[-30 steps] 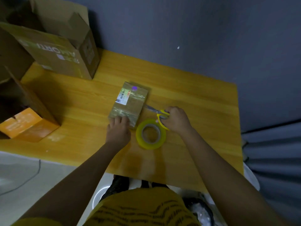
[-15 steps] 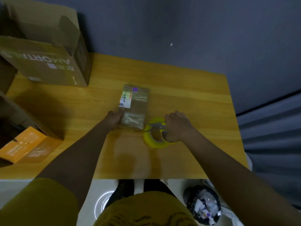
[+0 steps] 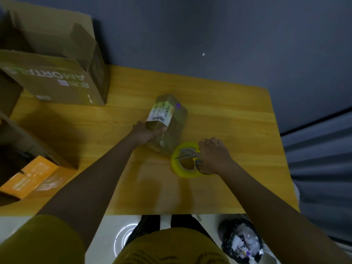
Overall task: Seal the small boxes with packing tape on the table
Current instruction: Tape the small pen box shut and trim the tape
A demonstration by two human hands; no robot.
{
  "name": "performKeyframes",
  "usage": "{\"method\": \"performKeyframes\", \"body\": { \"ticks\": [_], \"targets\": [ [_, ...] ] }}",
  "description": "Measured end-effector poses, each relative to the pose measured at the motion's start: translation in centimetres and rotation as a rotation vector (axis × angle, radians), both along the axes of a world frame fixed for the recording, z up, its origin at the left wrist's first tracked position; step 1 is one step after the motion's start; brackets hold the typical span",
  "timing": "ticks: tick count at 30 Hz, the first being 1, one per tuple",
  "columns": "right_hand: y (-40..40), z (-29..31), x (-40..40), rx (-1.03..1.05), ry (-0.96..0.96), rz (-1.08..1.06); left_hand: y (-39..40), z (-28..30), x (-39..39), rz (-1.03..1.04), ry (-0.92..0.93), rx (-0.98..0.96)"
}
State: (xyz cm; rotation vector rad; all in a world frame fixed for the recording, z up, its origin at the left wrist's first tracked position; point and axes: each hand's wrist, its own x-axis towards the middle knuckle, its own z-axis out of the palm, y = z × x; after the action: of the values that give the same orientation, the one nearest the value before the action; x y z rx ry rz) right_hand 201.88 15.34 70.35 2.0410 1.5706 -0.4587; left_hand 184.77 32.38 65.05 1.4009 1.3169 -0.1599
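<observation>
Small box [image 3: 172, 121] tilted, left hand [image 3: 145, 133] grips near edge

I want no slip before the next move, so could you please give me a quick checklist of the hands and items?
1. Left hand grips the small taped cardboard box: ok.
2. Box flat on the yellow wooden table: not ok, tilted.
3. Right hand holds the metal scissors: ok.
4. Scissors over the yellow tape roll: ok.
5. Tape cut free: cannot tell.
</observation>
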Motion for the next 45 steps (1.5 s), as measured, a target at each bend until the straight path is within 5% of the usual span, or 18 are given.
{"method": "performKeyframes", "body": {
  "ticks": [6,13,21,28,40,45],
  "targets": [
    [-1.2,-1.4,-0.5,0.085,0.032,-0.009,-0.8,3.9,2.9,-0.161,0.125,0.386],
    [-2.3,-3.7,-1.5,0.218,0.041,-0.116,0.0,4.9,2.2,-0.185,0.199,0.455],
    [-2.9,-5.6,-1.0,0.126,0.098,-0.196,0.9,4.1,0.2,-0.094,0.209,0.452],
    [-2.2,-6.5,-0.2,0.65,0.367,-0.806,0.8,3.4,-0.1,-0.014,0.239,0.442],
    [0.9,-9.7,-1.9,0.688,0.37,-0.676,1.4,2.6,-3.8,0.014,0.181,0.349],
    [0.9,-9.2,-0.8,0.654,0.345,-0.625,2.4,3.1,-8.6,-0.003,0.42,0.481]
  ]
}}
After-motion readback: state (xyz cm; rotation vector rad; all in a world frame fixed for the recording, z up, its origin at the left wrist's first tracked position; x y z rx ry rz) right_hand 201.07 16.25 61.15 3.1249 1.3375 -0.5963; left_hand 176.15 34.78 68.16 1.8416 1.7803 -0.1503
